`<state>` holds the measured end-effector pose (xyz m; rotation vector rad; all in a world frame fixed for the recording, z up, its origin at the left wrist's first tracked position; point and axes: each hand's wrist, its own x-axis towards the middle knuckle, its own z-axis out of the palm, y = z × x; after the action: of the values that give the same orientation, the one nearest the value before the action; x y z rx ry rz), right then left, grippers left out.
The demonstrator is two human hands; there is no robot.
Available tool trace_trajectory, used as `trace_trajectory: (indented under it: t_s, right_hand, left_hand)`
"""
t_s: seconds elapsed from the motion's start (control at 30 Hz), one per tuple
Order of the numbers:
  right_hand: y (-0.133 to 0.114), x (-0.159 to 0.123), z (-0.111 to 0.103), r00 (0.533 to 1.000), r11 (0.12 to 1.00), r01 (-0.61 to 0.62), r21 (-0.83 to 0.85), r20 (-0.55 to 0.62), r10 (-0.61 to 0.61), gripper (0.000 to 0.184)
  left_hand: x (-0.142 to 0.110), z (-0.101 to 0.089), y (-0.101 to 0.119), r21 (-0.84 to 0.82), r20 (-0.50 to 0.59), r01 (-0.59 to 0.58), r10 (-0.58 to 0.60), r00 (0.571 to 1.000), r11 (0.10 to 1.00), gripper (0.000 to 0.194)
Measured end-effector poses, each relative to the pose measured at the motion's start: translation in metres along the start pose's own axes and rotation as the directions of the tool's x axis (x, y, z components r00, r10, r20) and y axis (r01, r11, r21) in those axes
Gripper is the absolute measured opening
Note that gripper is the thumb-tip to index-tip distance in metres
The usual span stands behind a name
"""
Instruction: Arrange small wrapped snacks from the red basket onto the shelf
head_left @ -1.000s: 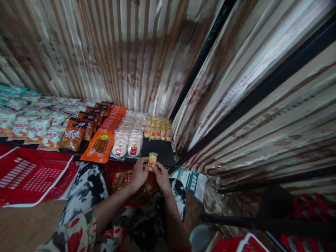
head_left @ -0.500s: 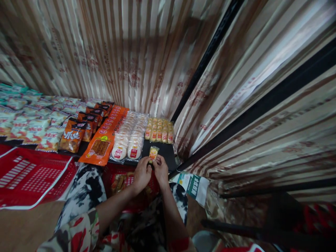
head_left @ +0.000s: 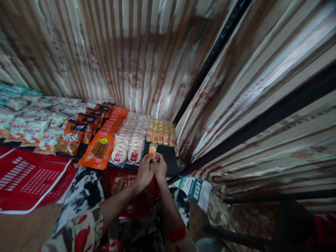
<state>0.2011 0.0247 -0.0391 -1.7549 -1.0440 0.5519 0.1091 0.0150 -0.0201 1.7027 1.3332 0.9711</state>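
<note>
My left hand (head_left: 145, 172) and my right hand (head_left: 159, 167) meet at the front edge of a black shelf (head_left: 168, 157). Together they pinch a small yellow snack packet (head_left: 152, 150), which lies low over the shelf just in front of a block of the same yellow packets (head_left: 161, 132). To the left of that block lie rows of round white rice crackers (head_left: 130, 138). Below my hands a red basket (head_left: 133, 189) with more packets rests on my lap.
Orange long packets (head_left: 105, 140), brown-orange bags (head_left: 73, 134) and pale bags (head_left: 28, 122) fill the shelf leftwards. A red basket (head_left: 31, 178) lies at the left. Striped wrapped panels and black shelf posts (head_left: 210, 63) close the back and right. A green-white bag (head_left: 195, 189) hangs near my knee.
Both hands have carried the yellow packet forward and down, from above the basket to the shelf front. The view has tilted slightly.
</note>
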Motion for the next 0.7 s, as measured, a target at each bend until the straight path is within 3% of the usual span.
trace_trajectory:
  t_s: [0.37, 0.7]
  right_hand:
    - [-0.001, 0.029, 0.020, 0.999, 0.993, 0.023, 0.118, 0.026, -0.026, 0.028]
    - [-0.001, 0.049, 0.037, 0.998, 0.980, 0.016, 0.196, 0.049, -0.027, 0.029]
  left_hand:
    - [0.023, -0.002, 0.012, -0.067, 0.105, 0.081, -0.073, 0.992, 0.994, 0.043]
    - [0.049, 0.004, 0.011, -0.122, 0.015, 0.060, -0.059, 0.998, 0.991, 0.038]
